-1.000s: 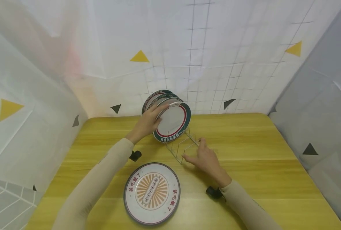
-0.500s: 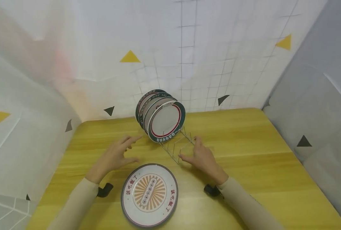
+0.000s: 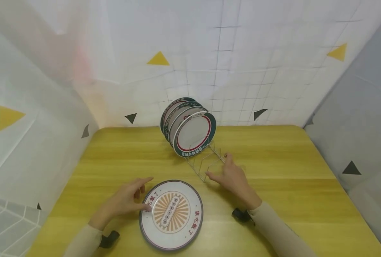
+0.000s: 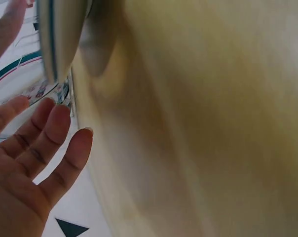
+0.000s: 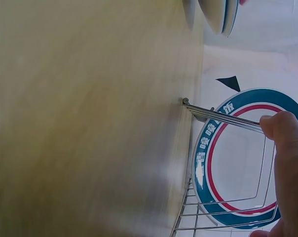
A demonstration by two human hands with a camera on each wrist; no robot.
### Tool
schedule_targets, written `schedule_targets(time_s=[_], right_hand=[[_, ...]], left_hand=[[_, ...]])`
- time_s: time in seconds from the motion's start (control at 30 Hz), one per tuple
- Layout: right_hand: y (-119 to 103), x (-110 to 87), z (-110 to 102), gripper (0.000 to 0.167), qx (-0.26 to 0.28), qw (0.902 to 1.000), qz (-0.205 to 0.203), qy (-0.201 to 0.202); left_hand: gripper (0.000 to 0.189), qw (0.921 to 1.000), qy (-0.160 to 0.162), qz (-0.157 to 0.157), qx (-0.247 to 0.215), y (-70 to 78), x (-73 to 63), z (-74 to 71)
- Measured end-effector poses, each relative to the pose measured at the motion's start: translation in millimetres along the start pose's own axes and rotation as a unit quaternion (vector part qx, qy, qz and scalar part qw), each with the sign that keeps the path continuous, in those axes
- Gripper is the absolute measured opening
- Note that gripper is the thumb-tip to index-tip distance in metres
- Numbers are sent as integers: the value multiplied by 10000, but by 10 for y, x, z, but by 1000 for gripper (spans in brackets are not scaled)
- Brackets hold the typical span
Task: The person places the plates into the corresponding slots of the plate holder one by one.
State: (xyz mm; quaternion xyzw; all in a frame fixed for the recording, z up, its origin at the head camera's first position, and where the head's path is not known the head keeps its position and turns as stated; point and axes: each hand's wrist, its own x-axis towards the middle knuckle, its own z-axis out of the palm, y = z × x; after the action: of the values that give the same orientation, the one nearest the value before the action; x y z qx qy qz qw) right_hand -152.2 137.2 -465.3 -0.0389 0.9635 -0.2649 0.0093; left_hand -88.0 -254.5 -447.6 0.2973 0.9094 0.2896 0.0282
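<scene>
A white plate [image 3: 190, 221] with an orange sunburst and red characters lies near the front of the table; its edge [image 5: 230, 17] looks layered in the right wrist view. My left hand [image 3: 126, 201] is at its left rim, fingers spread and thumb overlapping the rim. That hand [image 4: 35, 148] holds nothing. My right hand [image 3: 233, 178] grips the front end of a wire plate rack [image 3: 199, 175], thumb and forefinger at opposite sides. Several green-rimmed plates stand on edge in the rack, the front plate [image 3: 193, 134] facing me. In the right wrist view the thumb [image 5: 282, 131] touches the wire.
The yellow wooden table [image 3: 274, 153] stands against a white sheet [image 3: 190, 43] with yellow and black triangles. Similar sheets hang at the left and right. Bare wire slots are in front of the standing plates.
My left hand has let go of the front green-rimmed plate, which stays upright in the rack, and has come back to the sunburst plate. The right hand stays at the rack.
</scene>
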Motion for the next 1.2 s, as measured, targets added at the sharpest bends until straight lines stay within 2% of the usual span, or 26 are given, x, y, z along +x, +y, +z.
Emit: schedule_targets(time_s=[0.1, 0.2, 0.33, 0.4, 0.53, 0.67, 0.8, 0.93, 1.03, 1.2], right_hand=[[22, -8, -5, 106, 2, 10000, 0, 25], [26, -11, -6, 106, 56, 10000, -35, 24], [16, -11, 12, 106, 93, 9999, -93, 10], [15, -10, 18, 105, 69, 9999, -117, 40], [25, -3, 20, 104, -1, 9997, -160, 170], [41, -6, 20, 103, -55, 9994, -199, 270], [39, -15, 19, 104, -81, 9995, -173, 233], [22, -25, 11, 104, -79, 9998, -142, 153], [13, -32, 0, 104, -126, 9997, -162, 164], [10, -34, -18, 104, -169, 9993, -235, 225]], left_hand=[[94, 9999, -132, -15, -20, 20, 44, 66], [96, 9997, -186, -91, 154, 30, 66, 124], [95, 9983, -296, -355, 369, 28, 44, 178], [90, 9978, -380, -472, 271, 22, 36, 193], [78, 9963, -471, -683, -202, -3, 44, 213], [75, 9938, -538, -807, -534, -20, 61, 211], [74, 9925, -617, -855, -624, -21, 67, 149], [72, 9899, -660, -1120, -569, 42, 88, 5], [69, 9869, -685, -1230, -787, 115, 107, -116], [67, 9815, -734, -1109, -1378, 144, 104, -214]])
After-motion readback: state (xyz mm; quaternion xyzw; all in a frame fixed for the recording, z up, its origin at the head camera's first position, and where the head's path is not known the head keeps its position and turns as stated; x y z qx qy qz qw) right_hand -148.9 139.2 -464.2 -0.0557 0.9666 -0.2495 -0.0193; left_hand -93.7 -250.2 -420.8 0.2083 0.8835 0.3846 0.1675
